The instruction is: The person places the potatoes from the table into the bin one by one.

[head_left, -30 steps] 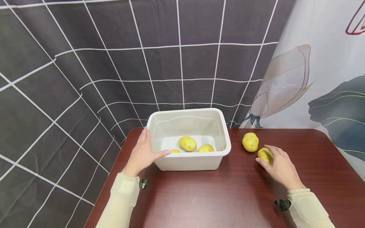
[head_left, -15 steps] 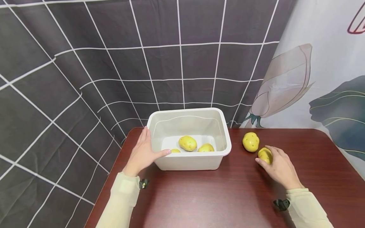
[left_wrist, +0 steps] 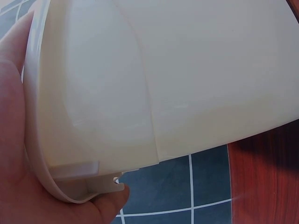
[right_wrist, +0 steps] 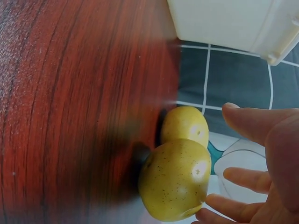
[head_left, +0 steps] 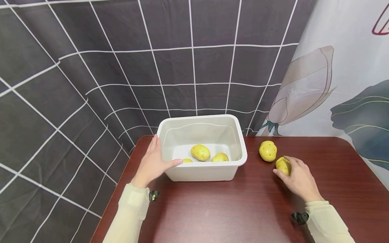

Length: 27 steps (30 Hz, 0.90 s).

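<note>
A white plastic bin stands on the table with three yellow potatoes inside: one in the middle, one at the right and one mostly hidden behind the front wall. My left hand rests against its left front corner, fingers straight along the outside and thumb at the front rim. To the right, two potatoes lie on the table. Around the nearer potato my right hand is spread; the right wrist view shows the thumb apart from it and fingertips at its edge. The farther potato lies just behind.
The dark red wooden table carries everything. A dark curtain with white grid lines hangs behind and to the left; a pale flowered curtain hangs at the right. Both wrists have a small black device strapped on.
Hardly anything differs. The view has shifted very slightly; both hands stay in place, and the potatoes and bin keep their positions.
</note>
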Tool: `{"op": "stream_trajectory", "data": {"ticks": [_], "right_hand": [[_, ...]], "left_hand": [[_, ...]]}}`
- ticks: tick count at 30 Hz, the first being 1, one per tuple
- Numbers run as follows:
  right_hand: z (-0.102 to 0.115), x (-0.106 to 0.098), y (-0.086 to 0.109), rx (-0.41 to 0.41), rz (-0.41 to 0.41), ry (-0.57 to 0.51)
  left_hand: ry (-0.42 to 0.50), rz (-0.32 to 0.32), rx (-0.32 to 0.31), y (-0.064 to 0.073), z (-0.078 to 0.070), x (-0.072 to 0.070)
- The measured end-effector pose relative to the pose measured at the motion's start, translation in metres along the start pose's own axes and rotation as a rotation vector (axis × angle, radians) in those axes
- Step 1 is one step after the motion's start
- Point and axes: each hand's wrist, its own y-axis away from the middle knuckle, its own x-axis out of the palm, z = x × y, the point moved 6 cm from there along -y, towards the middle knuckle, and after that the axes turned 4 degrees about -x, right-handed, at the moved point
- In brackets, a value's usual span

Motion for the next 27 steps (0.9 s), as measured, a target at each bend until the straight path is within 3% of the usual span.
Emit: {"op": "stream_trajectory", "data": {"ticks": [8, 17, 27], "right_hand": [[-0.002, 0.002, 0.001, 0.019, 0.012, 0.002], [-0.003, 0.003, 0.002, -0.004, -0.029, 0.009], [-0.011, 0.008, 0.002, 0.030, 0.011, 0.014]], "left_hand": [[-0.002, -0.001, -0.004, 0.000, 0.000, 0.000], [0.000, -0.006, -0.002, -0.001, 0.001, 0.001], [-0.004, 0.000, -0.007, -0.001, 0.001, 0.001]]}}
